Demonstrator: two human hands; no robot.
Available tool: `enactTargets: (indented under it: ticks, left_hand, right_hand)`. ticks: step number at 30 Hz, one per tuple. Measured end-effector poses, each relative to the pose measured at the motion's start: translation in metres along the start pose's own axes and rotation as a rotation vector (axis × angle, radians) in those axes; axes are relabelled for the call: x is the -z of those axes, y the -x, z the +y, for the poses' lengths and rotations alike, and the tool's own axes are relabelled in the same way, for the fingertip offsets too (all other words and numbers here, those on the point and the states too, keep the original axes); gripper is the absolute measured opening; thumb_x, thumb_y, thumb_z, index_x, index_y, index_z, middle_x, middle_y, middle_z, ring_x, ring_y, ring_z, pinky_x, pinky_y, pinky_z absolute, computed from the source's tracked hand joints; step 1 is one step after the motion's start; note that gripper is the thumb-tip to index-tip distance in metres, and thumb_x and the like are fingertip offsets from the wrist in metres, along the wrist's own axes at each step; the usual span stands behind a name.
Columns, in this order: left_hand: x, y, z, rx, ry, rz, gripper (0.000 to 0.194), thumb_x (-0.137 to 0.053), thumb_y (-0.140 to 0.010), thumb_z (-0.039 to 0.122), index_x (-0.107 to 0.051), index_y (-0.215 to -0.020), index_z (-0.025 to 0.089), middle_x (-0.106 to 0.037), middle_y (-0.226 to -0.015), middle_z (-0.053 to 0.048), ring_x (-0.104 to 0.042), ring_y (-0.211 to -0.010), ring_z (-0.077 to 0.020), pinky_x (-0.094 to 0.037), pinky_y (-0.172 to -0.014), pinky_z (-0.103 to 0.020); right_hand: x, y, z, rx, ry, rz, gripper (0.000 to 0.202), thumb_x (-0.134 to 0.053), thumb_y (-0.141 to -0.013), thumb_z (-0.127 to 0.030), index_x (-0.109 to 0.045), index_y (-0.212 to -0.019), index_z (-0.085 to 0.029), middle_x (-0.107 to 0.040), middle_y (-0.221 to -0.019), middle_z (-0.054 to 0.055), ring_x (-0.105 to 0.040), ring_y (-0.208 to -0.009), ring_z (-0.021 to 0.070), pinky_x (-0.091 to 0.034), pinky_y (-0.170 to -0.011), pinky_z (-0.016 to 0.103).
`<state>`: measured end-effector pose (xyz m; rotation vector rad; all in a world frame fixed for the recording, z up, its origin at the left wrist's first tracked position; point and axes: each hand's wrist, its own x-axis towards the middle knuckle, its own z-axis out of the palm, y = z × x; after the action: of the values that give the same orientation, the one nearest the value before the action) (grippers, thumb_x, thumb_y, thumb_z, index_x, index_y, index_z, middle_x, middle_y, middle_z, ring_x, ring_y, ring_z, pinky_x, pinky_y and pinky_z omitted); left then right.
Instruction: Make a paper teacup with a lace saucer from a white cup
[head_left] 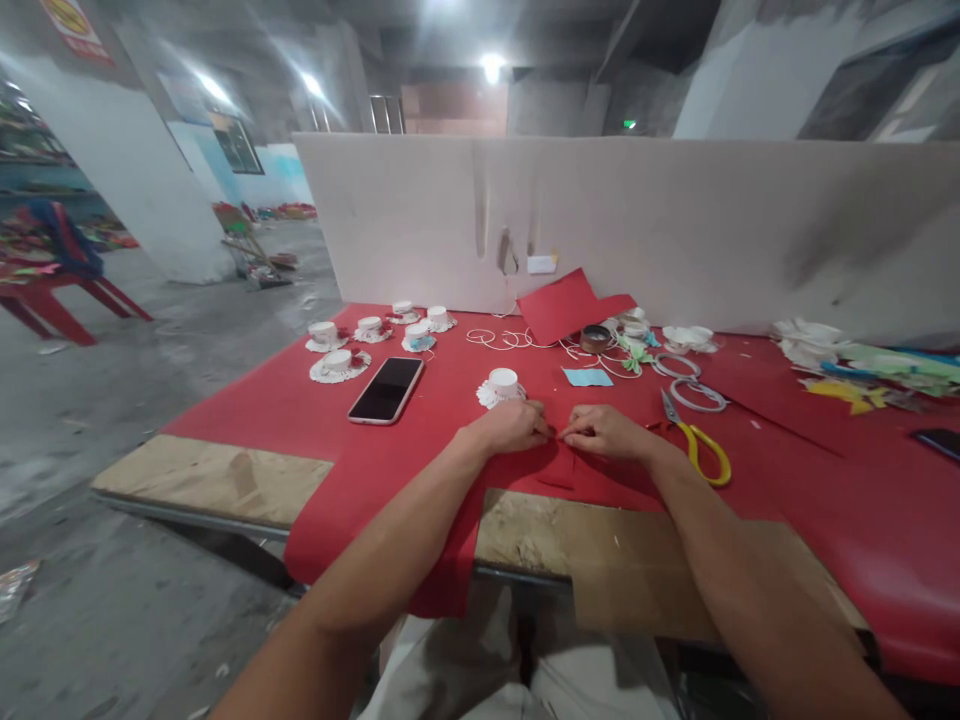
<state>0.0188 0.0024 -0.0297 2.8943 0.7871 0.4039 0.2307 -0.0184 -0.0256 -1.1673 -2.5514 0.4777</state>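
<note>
My left hand and my right hand face each other over the red-covered table, fingertips almost touching. Both are closed in a pinch on a small piece of red paper, which partly blends into the red covering below. Just beyond my left hand stands a white paper cup on a frilled white base. A pair of scissors with yellow handles lies to the right of my right hand. A light blue paper piece rests beyond both hands.
Several similar white cup pieces stand at the left, near a phone. A brown tape roll, white cord and white rings lie farther back. Coloured scraps lie right. A pale panel bounds the back.
</note>
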Motion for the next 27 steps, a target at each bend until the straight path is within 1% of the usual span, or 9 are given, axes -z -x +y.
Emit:
enactTargets:
  ticks: [3, 6, 10, 14, 17, 21, 24, 27]
  left_hand:
    - [0.002, 0.001, 0.003, -0.011, -0.030, -0.026, 0.023, -0.051, -0.079, 0.023, -0.071, -0.090, 0.024, -0.062, -0.088, -0.003, -0.057, -0.076, -0.0139, -0.038, -0.061, -0.021]
    - [0.001, 0.002, 0.003, 0.005, -0.039, -0.023, 0.024, -0.050, -0.079, 0.022, -0.070, -0.091, 0.024, -0.062, -0.088, -0.003, -0.057, -0.074, -0.0140, -0.038, -0.059, -0.022]
    - [-0.006, 0.001, 0.001, 0.047, 0.013, 0.015, 0.024, -0.051, -0.077, 0.022, -0.070, -0.091, 0.023, -0.062, -0.087, -0.003, -0.058, -0.076, -0.0145, -0.040, -0.065, -0.022]
    - [-0.015, -0.003, -0.001, 0.114, 0.063, 0.092, 0.022, -0.051, -0.078, 0.021, -0.069, -0.091, 0.021, -0.063, -0.087, -0.004, -0.057, -0.080, -0.0157, -0.041, -0.070, -0.023]
    - [-0.018, -0.005, -0.003, 0.127, 0.113, 0.126, 0.020, -0.052, -0.076, 0.018, -0.068, -0.087, 0.019, -0.064, -0.085, -0.004, -0.057, -0.080, -0.0154, -0.041, -0.072, -0.023]
    - [-0.018, -0.007, -0.002, 0.139, 0.185, 0.118, 0.016, -0.055, -0.072, 0.015, -0.066, -0.083, 0.017, -0.065, -0.082, -0.003, -0.056, -0.077, -0.0145, -0.040, -0.070, -0.023]
    - [-0.017, -0.007, -0.001, 0.157, 0.187, 0.130, 0.014, -0.056, -0.071, 0.015, -0.065, -0.082, 0.016, -0.063, -0.079, -0.002, -0.055, -0.074, -0.0139, -0.039, -0.068, -0.023]
    - [-0.018, -0.007, 0.000, 0.144, 0.183, 0.147, 0.013, -0.057, -0.072, 0.016, -0.064, -0.083, 0.017, -0.062, -0.078, -0.002, -0.054, -0.073, -0.0137, -0.039, -0.068, -0.023]
  right_hand:
    - [-0.002, 0.000, 0.002, -0.044, -0.022, 0.033, 0.022, -0.050, -0.080, -0.027, -0.070, -0.088, -0.018, -0.065, -0.082, 0.005, -0.057, -0.075, 0.0167, -0.040, -0.067, 0.026]
    - [-0.006, -0.001, 0.005, -0.120, -0.045, 0.061, 0.018, -0.056, -0.077, -0.029, -0.066, -0.085, -0.017, -0.065, -0.080, 0.005, -0.057, -0.072, 0.0164, -0.041, -0.064, 0.025]
    - [-0.011, -0.004, 0.009, -0.161, -0.058, 0.056, 0.014, -0.059, -0.073, -0.027, -0.065, -0.078, -0.016, -0.063, -0.073, 0.003, -0.054, -0.065, 0.0145, -0.039, -0.059, 0.024]
    - [-0.012, -0.006, 0.010, -0.211, -0.039, 0.060, 0.011, -0.060, -0.070, -0.024, -0.064, -0.077, -0.016, -0.063, -0.071, 0.003, -0.054, -0.063, 0.0141, -0.038, -0.057, 0.023]
    - [-0.012, -0.007, 0.008, -0.223, -0.007, 0.050, 0.010, -0.060, -0.070, -0.023, -0.063, -0.076, -0.016, -0.063, -0.071, 0.003, -0.054, -0.063, 0.0141, -0.037, -0.057, 0.023]
    - [-0.010, -0.007, 0.005, -0.241, -0.012, 0.045, 0.008, -0.061, -0.069, -0.022, -0.062, -0.074, -0.016, -0.063, -0.069, 0.003, -0.053, -0.061, 0.0141, -0.036, -0.055, 0.023]
    - [-0.009, -0.006, 0.003, -0.258, -0.029, 0.026, 0.008, -0.061, -0.068, -0.023, -0.062, -0.072, -0.016, -0.062, -0.064, 0.002, -0.051, -0.057, 0.0131, -0.034, -0.052, 0.022]
    - [-0.008, -0.004, 0.003, -0.253, -0.050, 0.000, 0.009, -0.062, -0.068, -0.024, -0.062, -0.070, -0.015, -0.061, -0.062, 0.001, -0.049, -0.055, 0.0118, -0.032, -0.050, 0.022]
